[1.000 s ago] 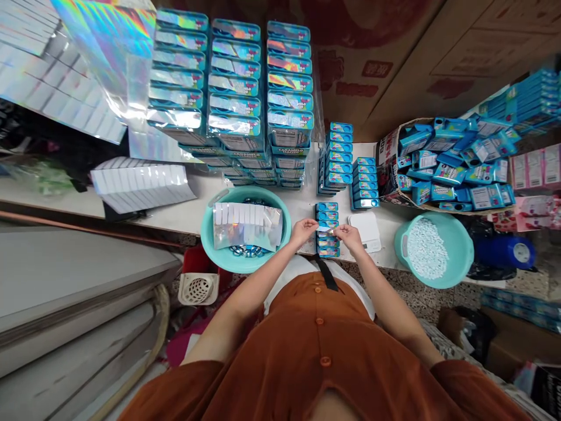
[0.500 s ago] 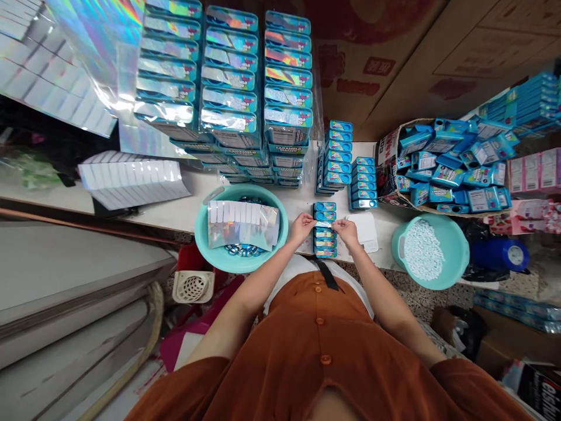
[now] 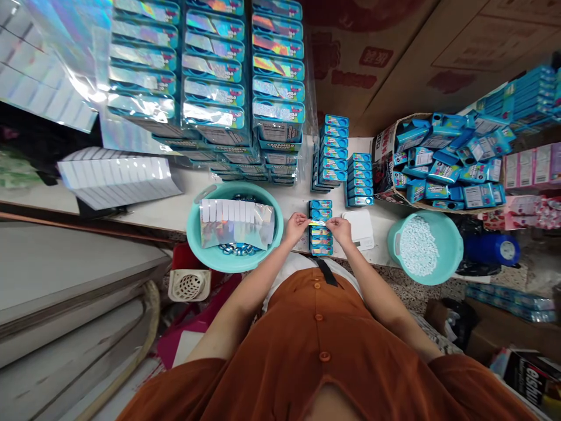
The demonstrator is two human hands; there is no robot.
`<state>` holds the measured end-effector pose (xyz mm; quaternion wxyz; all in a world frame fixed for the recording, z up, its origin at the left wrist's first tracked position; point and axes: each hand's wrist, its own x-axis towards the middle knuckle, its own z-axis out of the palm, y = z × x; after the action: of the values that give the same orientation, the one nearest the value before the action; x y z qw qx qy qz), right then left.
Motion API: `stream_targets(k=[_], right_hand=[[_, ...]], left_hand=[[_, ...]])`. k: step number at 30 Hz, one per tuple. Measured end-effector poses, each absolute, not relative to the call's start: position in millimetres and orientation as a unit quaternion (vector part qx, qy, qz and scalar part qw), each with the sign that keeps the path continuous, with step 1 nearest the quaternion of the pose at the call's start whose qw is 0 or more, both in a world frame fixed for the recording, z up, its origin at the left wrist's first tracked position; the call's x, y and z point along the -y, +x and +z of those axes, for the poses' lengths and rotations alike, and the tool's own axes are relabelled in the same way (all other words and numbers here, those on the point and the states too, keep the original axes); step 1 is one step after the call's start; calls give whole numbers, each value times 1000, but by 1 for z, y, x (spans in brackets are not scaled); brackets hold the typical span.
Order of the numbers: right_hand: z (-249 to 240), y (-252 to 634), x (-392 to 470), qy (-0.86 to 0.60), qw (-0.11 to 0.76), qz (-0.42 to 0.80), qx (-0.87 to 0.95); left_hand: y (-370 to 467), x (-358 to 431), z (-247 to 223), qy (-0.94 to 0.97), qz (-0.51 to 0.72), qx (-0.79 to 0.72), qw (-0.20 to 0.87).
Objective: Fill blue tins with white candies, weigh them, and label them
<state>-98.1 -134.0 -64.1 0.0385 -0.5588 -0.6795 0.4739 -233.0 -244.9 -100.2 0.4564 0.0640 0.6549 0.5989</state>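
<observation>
Between my two hands a small shiny holographic sticker strip (image 3: pixel 317 223) is stretched over a column of small blue candy boxes (image 3: pixel 321 241). My left hand (image 3: pixel 298 225) pinches its left end, and my right hand (image 3: pixel 339 227) pinches the right end. The nearer boxes in the column carry shiny strips on top; the farther ones show plain blue tops with an oval. To the left, a sheet of holographic stickers (image 3: pixel 236 219) lies across a turquoise tub (image 3: pixel 191 229) that has small round metallic pieces in it. A white flat scale-like device (image 3: pixel 359 229) lies beside my right hand.
Tall stacks of blue boxes in clear wrap (image 3: pixel 213 105) stand at the back left. Shorter box stacks (image 3: pixel 333 156) are behind my hands. On the right are a carton of loose blue boxes (image 3: pixel 383 158) and a turquoise tub (image 3: pixel 453 257) of small white pieces.
The view has shifted slightly, so most things appear a little further left. Both hands still hold the strip, which now shows brighter rainbow glints and sits over the boxes.
</observation>
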Motion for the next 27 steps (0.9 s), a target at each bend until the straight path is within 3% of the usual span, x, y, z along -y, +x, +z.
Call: stream_targets(k=[15,24,27], right_hand=[[-53,-109,132,-551,-35,315,772],[-62,-97,136,-565,-3,353,746],[-55,-100,145,-552,46,365,748]], left_hand=[[-204,237,-101,-11,583,-690,429],[-190,244,-88,-13,508,-759,408],[-215,273,-64,80,514,-754,401]])
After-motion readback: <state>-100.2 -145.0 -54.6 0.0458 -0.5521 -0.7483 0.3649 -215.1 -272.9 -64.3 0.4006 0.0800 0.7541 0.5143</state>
